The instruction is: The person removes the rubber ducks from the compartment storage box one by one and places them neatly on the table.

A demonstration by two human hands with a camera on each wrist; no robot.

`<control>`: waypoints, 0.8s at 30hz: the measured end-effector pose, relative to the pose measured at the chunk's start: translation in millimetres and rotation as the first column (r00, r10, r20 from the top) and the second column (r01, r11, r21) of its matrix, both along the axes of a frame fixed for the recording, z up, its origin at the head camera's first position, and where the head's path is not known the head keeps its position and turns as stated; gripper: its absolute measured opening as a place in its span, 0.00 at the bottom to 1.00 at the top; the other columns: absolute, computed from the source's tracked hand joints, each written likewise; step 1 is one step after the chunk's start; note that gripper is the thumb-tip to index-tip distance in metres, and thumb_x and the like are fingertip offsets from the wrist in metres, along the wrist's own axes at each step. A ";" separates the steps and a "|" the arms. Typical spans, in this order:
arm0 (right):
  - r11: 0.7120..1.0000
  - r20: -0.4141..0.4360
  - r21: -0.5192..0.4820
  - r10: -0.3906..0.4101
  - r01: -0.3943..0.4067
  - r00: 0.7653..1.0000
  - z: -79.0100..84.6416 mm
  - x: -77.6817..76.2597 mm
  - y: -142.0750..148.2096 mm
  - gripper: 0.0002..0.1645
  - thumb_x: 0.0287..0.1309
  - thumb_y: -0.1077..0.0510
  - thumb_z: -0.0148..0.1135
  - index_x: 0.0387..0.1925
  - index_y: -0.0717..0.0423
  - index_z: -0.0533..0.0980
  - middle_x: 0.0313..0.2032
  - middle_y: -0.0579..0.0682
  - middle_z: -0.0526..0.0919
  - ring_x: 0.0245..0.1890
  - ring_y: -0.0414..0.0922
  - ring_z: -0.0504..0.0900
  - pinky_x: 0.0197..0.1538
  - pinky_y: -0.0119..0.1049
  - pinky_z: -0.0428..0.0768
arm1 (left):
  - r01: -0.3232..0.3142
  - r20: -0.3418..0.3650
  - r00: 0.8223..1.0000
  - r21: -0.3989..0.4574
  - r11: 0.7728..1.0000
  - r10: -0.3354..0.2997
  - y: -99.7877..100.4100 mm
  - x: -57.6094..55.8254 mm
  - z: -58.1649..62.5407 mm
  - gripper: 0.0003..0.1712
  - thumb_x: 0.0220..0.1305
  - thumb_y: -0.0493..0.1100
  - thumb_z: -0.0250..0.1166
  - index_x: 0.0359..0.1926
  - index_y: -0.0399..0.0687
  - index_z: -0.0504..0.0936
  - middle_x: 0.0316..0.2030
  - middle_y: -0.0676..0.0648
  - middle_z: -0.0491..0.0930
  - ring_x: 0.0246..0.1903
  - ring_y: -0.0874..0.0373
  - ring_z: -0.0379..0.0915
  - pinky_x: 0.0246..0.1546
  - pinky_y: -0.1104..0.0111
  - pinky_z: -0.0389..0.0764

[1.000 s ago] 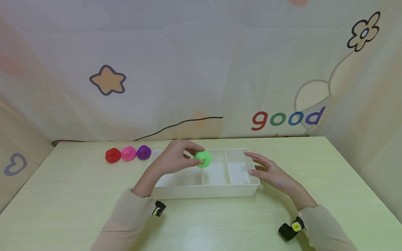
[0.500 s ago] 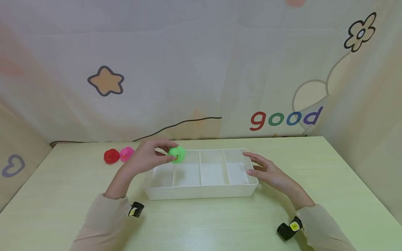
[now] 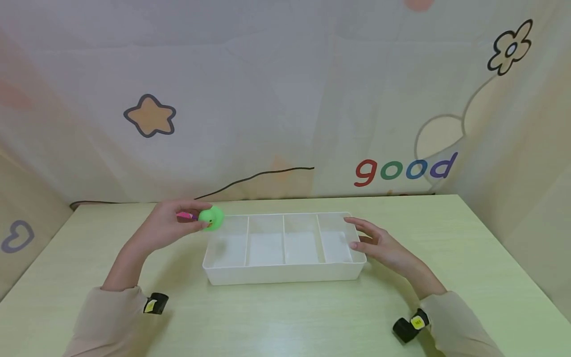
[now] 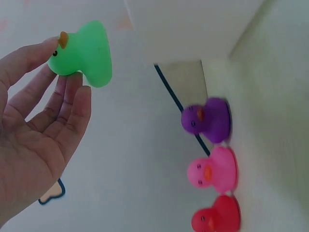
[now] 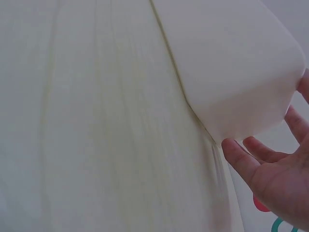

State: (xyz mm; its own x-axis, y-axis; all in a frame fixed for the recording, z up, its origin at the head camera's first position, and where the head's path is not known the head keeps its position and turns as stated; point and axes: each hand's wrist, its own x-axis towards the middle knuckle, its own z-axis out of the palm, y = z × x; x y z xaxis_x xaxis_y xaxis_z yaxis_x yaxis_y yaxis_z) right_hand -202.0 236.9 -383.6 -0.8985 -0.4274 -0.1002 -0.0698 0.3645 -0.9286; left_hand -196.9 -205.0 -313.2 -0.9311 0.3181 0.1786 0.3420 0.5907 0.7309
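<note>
A green rubber duck [image 3: 211, 218] is pinched between the thumb and fingertips of my left hand [image 3: 162, 225]. Held in the air, it hangs just beyond the left end of a white divided box [image 3: 285, 272]. My right hand [image 3: 383, 248] rests its loosely bent fingers on the box's right end; in the right wrist view, fingertips [image 5: 229, 145] meet the outer wall. Purple [image 4: 207, 120], pink [image 4: 214, 170] and red [image 4: 217, 215] rubber ducks line up on the table in the left wrist view. From the head, my left hand mostly hides them.
The box's row of compartments faces up, with thin dividers between them. A pale wooden table [image 3: 285, 317] carries everything. Behind it hangs a printed curtain [image 3: 250, 99], which also closes in both sides.
My left hand has carried the green duck leftward from above the box to beyond its left end, covering the other ducks in the head view. The right hand stays at the box.
</note>
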 end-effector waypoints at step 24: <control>1.000 -0.007 -0.028 0.011 -0.011 1.000 -2.3 -0.1 1.5 0.38 0.59 0.54 0.57 0.68 0.53 0.53 0.69 0.58 0.45 0.63 0.66 0.53 0.57 0.56 0.66 | -0.189 -0.024 0.982 -0.193 0.963 0.188 -98.8 5.5 -7.3 0.28 0.55 0.51 0.65 0.54 0.43 0.75 0.47 0.41 0.78 0.36 0.82 0.65 0.38 0.64 0.71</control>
State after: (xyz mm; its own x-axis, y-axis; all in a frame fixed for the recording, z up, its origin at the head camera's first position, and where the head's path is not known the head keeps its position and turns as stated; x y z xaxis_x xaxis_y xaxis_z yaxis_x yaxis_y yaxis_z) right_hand -202.1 238.4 -385.9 -0.8944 -0.4398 -0.0821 -0.0800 0.3377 -0.9379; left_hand -191.4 -303.8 -320.6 -0.9767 0.1659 0.1362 0.2145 0.7749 0.5946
